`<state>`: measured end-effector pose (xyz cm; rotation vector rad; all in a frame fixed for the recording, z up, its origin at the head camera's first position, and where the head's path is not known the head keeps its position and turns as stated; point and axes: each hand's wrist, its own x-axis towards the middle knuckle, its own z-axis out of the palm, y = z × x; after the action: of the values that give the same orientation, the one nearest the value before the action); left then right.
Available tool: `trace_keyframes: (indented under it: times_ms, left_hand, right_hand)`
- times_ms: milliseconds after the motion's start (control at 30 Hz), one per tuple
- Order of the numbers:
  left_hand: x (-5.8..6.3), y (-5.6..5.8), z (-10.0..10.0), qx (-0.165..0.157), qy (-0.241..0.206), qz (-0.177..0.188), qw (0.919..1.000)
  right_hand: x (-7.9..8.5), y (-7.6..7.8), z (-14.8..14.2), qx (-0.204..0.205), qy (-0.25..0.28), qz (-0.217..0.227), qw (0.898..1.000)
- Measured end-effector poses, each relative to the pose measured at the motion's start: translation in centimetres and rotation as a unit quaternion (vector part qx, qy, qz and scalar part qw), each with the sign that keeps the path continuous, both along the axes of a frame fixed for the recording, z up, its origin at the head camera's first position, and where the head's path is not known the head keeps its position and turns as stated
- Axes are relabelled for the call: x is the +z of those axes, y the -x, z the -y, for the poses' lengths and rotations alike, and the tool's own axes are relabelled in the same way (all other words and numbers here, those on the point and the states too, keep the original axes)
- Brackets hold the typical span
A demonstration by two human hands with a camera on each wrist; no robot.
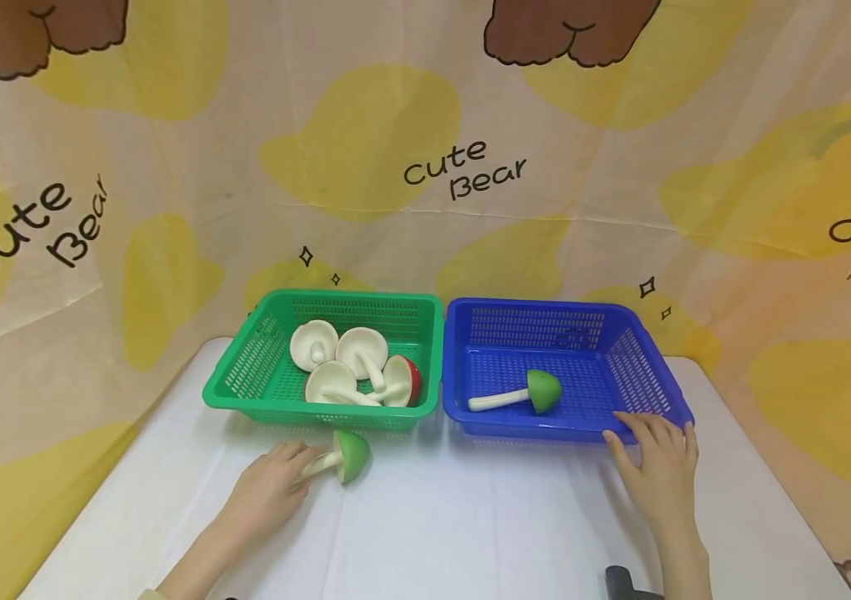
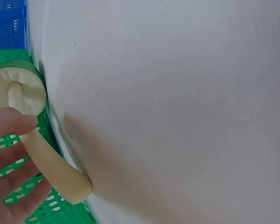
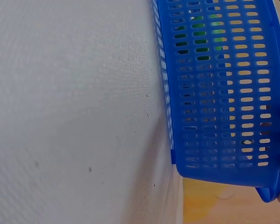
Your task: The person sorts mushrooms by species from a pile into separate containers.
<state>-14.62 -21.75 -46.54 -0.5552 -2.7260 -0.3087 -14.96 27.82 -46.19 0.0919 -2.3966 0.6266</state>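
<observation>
My left hand (image 1: 267, 492) pinches the pale stem of a toy mushroom with a green cap (image 1: 352, 457), in front of the green basket (image 1: 245, 402). In the left wrist view the thumb lies across the stem of this mushroom (image 2: 60, 175) near its cap, with the other fingers behind it. My right hand (image 1: 661, 467) grips the front right rim of the blue basket (image 1: 530, 431), fingers over the edge. Only bits of those fingers show beside the blue basket (image 3: 224, 179) in the right wrist view. A second green-capped mushroom (image 1: 543, 391) lies inside the blue basket.
Several toy mushrooms (image 1: 331, 383) lie in the green basket, pale undersides showing, one with a red cap edge. Both baskets stand side by side on a white-covered table (image 1: 425, 533). A patterned cloth (image 1: 365, 150) hangs behind. A dark object (image 1: 620, 582) sits near the right forearm.
</observation>
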Motion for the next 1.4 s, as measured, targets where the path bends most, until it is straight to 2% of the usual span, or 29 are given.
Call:
trace_keyframes:
  times_ms: [400,800,1000,1167,1400]
  left_hand:
    - [-0.1,0.1,-0.1,-0.002,-0.006,0.014,0.9999]
    - [0.0,-0.8,-1.0,-0.009,-0.051,-0.026,0.9983]
    - [0.9,-1.5,-2.4,-0.013,-0.071,-0.003,0.9974]
    - [1.9,-1.9,-4.2,-0.036,-0.09,0.037,0.9946]
    - [3.4,-2.3,-6.5,-0.063,-0.11,0.069,0.9895]
  right_hand:
    - [0.1,-0.1,0.0,0.002,0.0,0.002,1.0]
    - [0.1,-0.2,0.0,0.002,-0.004,-0.004,1.0]
    - [-0.1,-0.1,-0.1,0.002,-0.003,0.001,1.0]
    - [-0.2,0.0,-0.1,0.002,-0.001,0.0,1.0]
    - [0.0,0.0,0.1,0.005,-0.002,-0.001,1.0]
